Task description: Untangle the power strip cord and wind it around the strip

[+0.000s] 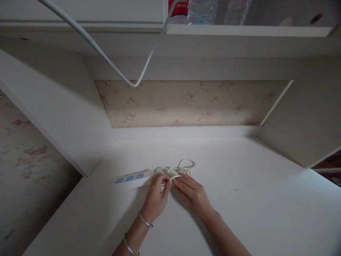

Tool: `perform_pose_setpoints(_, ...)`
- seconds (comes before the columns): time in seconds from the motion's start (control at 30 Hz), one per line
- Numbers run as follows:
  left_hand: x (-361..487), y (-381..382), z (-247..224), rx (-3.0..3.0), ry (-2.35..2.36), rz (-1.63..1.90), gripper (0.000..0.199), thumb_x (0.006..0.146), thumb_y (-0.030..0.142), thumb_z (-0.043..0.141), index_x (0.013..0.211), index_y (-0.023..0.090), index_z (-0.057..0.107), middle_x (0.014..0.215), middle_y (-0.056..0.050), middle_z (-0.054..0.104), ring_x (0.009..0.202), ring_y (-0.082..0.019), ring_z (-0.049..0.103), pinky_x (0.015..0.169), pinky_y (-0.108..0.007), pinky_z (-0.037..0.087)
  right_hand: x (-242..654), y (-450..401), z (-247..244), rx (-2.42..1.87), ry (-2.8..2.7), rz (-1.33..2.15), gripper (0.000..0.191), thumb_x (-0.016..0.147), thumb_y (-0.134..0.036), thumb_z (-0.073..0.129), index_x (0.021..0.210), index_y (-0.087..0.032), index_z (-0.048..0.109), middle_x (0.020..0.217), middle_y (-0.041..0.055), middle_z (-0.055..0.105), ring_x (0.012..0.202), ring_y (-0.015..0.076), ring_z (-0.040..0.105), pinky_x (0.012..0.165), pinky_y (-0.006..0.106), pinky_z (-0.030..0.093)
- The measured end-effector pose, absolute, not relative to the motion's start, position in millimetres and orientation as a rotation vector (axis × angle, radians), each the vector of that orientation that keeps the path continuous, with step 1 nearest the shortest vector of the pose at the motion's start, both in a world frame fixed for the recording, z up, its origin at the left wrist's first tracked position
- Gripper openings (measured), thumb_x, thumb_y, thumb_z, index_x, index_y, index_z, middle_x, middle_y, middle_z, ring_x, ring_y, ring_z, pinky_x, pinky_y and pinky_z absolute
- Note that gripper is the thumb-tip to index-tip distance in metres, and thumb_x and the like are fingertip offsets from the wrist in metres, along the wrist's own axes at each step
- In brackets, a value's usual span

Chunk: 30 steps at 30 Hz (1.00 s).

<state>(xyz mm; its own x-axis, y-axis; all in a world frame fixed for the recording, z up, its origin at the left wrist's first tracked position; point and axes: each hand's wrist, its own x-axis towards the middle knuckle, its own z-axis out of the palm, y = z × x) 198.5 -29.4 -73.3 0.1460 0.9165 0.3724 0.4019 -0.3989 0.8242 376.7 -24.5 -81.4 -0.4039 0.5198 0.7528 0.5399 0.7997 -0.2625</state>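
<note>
White cord lies bunched on the desk, and from where I stand it sits just beyond the person's fingertips, between the two hands. One short strand arches up over the bunch, and the left hand has it pinched near its lower end, thumb and forefinger pressed together. On the other side, the right hand comes in with its fingers held close to one another, the tips against that same arch; its thumb is tucked out of sight, so I can't tell whether it pinches or merely steadies. What matters most is how the pieces line up. To the left runs the power strip, its long axis going mostly sideways across the desk, tipped a little so that the socket end is nearer the person. Its other end goes behind the left hand, which makes that hand the nearer one to the strip by far. The bunch spreads roughly along that same sideways line, and a thin loose loop sticks out past the right fingertips toward the back panel. Overhead, a separate pale cable hangs in a V, well apart from both hands.
</note>
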Motion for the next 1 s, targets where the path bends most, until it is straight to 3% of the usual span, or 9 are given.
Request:
perform_pose_setpoints(0.23,205.9,-33.5,-68.9,1.992,1.418,1.211,0.015,0.08,0.029,0.066,0.088,0.02,0.056,0.086,-0.002,0.059,0.083,-0.02,0.055,0.076,-0.033,0.045,380.2,-26.8,-86.3,-0.804,-2.07,0.12,0.037,0.088,-0.01,0.051,0.122,-0.023,0.059,0.115,0.0096,0.064,0.121,0.0207,0.053,0.097,0.037,0.05)
perform_pose_setpoints(0.6,203.7,-32.8,-76.5,2.077,1.454,1.261,0.003,0.085,0.019,0.053,0.083,0.02,0.053,0.082,-0.002,0.059,0.081,-0.019,0.056,0.074,-0.031,0.043,372.6,-26.7,-99.4,-0.713,-1.989,0.046,0.047,0.083,-0.002,0.056,0.125,-0.023,0.057,0.114,0.006,0.066,0.121,0.0212,0.053,0.098,0.039,0.051)
perform_pose_setpoints(0.77,202.0,-32.6,-74.8,2.042,1.465,1.213,0.01,0.088,0.023,0.052,0.079,0.02,0.052,0.078,-0.001,0.058,0.079,-0.019,0.054,0.072,-0.03,0.041,371.5,-25.3,-97.6,-0.647,-1.981,0.099,0.048,0.084,0.0,0.053,0.126,-0.023,0.057,0.116,0.0058,0.066,0.119,0.0207,0.055,0.1,0.041,0.05)
perform_pose_setpoints(1.0,202.7,-33.7,-68.4,2.036,1.474,1.145,0.017,0.089,0.03,0.052,0.076,0.02,0.051,0.075,-0.001,0.056,0.076,-0.018,0.053,0.069,-0.029,0.038,366.1,-31.0,-88.6,-0.685,-1.834,0.237,0.026,0.085,-0.005,0.054,0.1,-0.023,0.065,0.103,0.0029,0.07,0.099,0.0167,0.066,0.1,0.038,0.05)
